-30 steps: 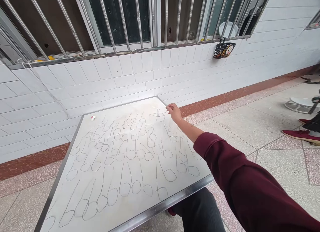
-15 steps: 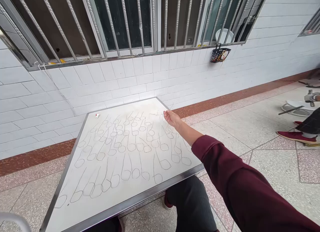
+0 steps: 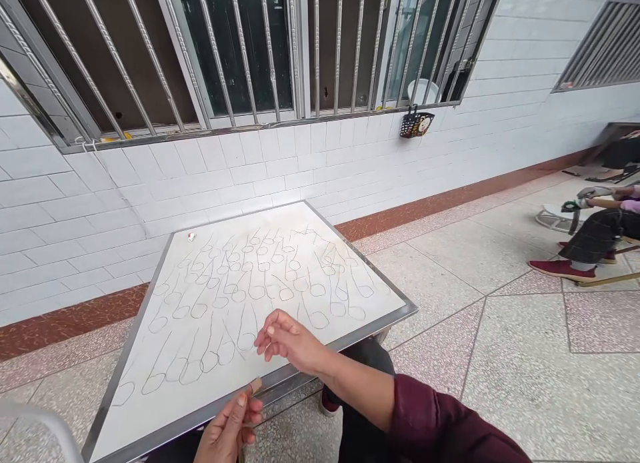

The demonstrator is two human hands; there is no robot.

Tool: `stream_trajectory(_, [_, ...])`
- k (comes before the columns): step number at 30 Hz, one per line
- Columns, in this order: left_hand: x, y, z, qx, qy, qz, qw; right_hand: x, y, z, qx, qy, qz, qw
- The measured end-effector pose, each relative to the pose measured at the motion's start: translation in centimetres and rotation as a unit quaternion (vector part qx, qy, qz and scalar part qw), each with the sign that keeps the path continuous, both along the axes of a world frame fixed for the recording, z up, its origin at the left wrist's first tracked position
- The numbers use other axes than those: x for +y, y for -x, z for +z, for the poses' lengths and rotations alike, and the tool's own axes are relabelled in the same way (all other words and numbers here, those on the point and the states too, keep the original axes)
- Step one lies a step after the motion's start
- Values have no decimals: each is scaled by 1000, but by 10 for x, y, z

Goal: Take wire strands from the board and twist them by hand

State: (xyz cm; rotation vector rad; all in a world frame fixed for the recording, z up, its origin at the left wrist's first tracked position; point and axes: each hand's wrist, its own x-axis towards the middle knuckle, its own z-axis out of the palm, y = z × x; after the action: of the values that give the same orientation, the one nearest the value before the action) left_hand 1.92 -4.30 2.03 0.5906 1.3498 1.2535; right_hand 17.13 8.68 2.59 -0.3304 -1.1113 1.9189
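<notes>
Thin wire pieces [image 3: 319,320], each with a round loop and a straight tail, lie in rows on a white-topped table [image 3: 165,420]. My right hand [image 3: 290,340] hovers over the table's front part, its fingers curled in and the thumb near the fingertips. Whether a thin wire is between them I cannot make out. Below it, by the front edge, my left hand [image 3: 230,426] is closed, thumb pressed along the index finger. A tan wrap or cap [image 3: 256,385] shows at that finger's tip. Anything thin in this hand is too small to name.
A metal rim [image 3: 370,326] borders the table. A small white-and-red item [image 3: 191,236] lies at its far left corner. Behind stands a tiled wall with a barred window [image 3: 300,56] and a hanging black basket [image 3: 416,123]. At right a person [image 3: 595,233] sits by a white stool [image 3: 553,216].
My right hand has come back from the table's far right corner to the front edge. My left hand has entered the view at the bottom. The camera has turned slightly right.
</notes>
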Motion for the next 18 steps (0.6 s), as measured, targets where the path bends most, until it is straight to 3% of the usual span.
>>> stream_trajectory(3, [-9,-3,9,-46,-4,56,997,-54,15,-21,29,55,40,997])
stream_trajectory(6, [-26,-7,8,-62,-37,77,994,-84,15,-24,26,98,56,993])
stream_trajectory(13, [-52,0,14,-92,-108,64,988,-106,17,-6,-19,142,23,989])
stream_trajectory(18, [-63,6,24,-101,-94,87,987,-115,19,-1,-66,40,-36,996])
